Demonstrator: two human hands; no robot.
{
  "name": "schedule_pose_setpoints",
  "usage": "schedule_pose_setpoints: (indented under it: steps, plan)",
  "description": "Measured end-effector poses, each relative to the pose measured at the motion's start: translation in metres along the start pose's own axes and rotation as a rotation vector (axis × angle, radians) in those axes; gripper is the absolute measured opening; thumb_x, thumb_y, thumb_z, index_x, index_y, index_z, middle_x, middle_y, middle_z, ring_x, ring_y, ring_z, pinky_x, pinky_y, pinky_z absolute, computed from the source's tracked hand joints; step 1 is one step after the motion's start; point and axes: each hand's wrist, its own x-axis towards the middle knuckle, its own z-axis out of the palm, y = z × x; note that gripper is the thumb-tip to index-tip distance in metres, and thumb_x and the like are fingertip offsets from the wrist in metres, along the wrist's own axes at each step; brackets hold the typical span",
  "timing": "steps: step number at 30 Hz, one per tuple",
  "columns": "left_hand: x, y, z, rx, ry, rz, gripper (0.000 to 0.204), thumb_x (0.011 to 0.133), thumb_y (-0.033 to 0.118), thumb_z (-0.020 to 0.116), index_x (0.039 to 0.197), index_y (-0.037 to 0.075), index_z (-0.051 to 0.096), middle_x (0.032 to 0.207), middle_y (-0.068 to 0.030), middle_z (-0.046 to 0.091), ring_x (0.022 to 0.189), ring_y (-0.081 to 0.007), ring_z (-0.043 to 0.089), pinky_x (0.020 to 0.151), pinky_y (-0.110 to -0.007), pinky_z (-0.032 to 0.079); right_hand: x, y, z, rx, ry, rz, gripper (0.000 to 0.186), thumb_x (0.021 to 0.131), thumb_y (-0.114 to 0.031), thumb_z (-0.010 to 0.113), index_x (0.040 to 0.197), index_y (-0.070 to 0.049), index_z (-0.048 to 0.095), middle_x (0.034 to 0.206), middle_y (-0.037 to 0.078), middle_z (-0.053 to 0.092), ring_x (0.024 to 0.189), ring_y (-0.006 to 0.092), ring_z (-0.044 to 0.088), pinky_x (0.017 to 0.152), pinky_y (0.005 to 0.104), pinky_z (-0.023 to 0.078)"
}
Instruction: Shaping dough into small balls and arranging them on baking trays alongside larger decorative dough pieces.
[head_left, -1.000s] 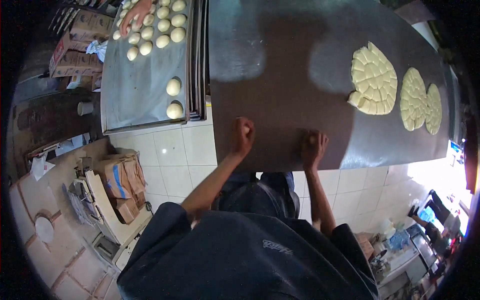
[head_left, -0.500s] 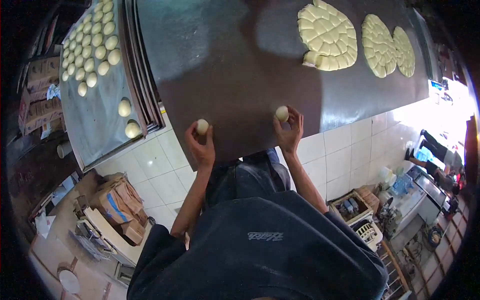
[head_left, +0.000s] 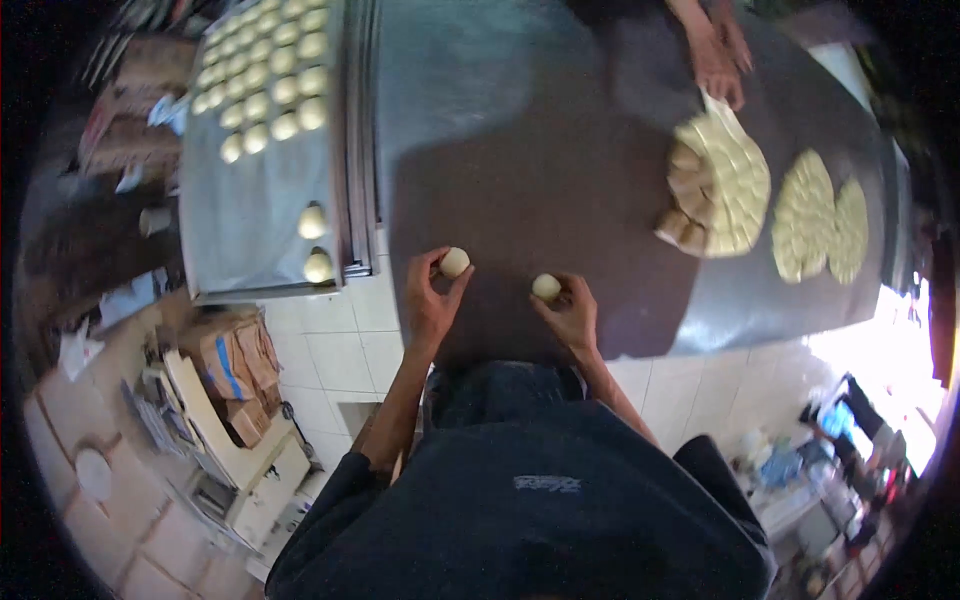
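Between the thumb and fingers of my left hand [head_left: 432,305] is a smooth pale dough ball [head_left: 455,262], held over the near edge of the dark worktable [head_left: 500,190]. My right hand [head_left: 574,315], close by on the right, grips a second dough ball [head_left: 546,287] the same way. On the right of the table lies a round, flat slab of dough [head_left: 738,190] divided into many pieces. Another person's hands [head_left: 718,62] reach in from the far side and touch the slab's far end, where a strip of dough stretches up.
Left of the table, a metal tray [head_left: 262,205] carries rows of dough balls [head_left: 256,75], with two apart near its front. Two more divided dough slabs [head_left: 803,220] lie at the far right. Cardboard boxes [head_left: 235,365] sit low on the left.
My hands have come closer together, each still with its dough ball. The other person's hands have appeared at the nearest slab, whose far end is now pulled out. The whole view has shifted.
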Motion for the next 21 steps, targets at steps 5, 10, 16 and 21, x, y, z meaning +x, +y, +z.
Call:
schedule_pose_setpoints:
  steps: [5, 10, 16, 21]
  plan:
    - [0.076, 0.0, -0.108, -0.066, 0.414, 0.018, 0.048, 0.084, 0.021, 0.085, 0.121, 0.001, 0.06, 0.117, -0.0146, 0.064, 0.106, -0.0237, 0.065, 0.086, -0.037, 0.057, 0.03, -0.097, 0.04, 0.147, -0.05, 0.001, 0.053, 0.081, -0.021, 0.087, 0.123, -0.001, 0.062, 0.117, 0.015, 0.068, 0.103, 0.0198, 0.069, 0.084, 0.0309, 0.061]
    - [0.143, -0.054, -0.152, -0.027, 0.343, 0.104, 0.049, 0.076, 0.008, 0.085, 0.118, 0.002, 0.059, 0.109, -0.0163, 0.06, 0.097, -0.0324, 0.063, 0.081, -0.039, 0.055, 0.059, -0.192, 0.091, -0.037, -0.043, -0.195, 0.045, 0.085, -0.019, 0.083, 0.123, -0.004, 0.063, 0.112, 0.012, 0.07, 0.102, 0.0214, 0.069, 0.089, 0.0372, 0.058]
    - [0.143, -0.087, -0.157, 0.085, 0.308, 0.143, 0.068, 0.076, 0.015, 0.085, 0.133, 0.002, 0.05, 0.121, -0.0196, 0.056, 0.114, -0.0396, 0.056, 0.093, -0.046, 0.051, 0.117, -0.271, 0.18, -0.093, -0.062, -0.69, 0.05, 0.082, -0.022, 0.083, 0.125, -0.006, 0.062, 0.117, 0.014, 0.069, 0.109, 0.0294, 0.066, 0.098, 0.0479, 0.048]
    - [0.125, -0.075, -0.169, 0.061, 0.208, -0.01, 0.079, 0.082, 0.036, 0.084, 0.14, 0.001, 0.045, 0.131, -0.0238, 0.052, 0.122, -0.0399, 0.053, 0.1, -0.048, 0.048, 0.167, -0.313, 0.254, -0.472, -0.154, -0.71, 0.048, 0.087, -0.031, 0.074, 0.126, -0.008, 0.06, 0.124, 0.013, 0.064, 0.117, 0.0324, 0.061, 0.109, 0.058, 0.024]
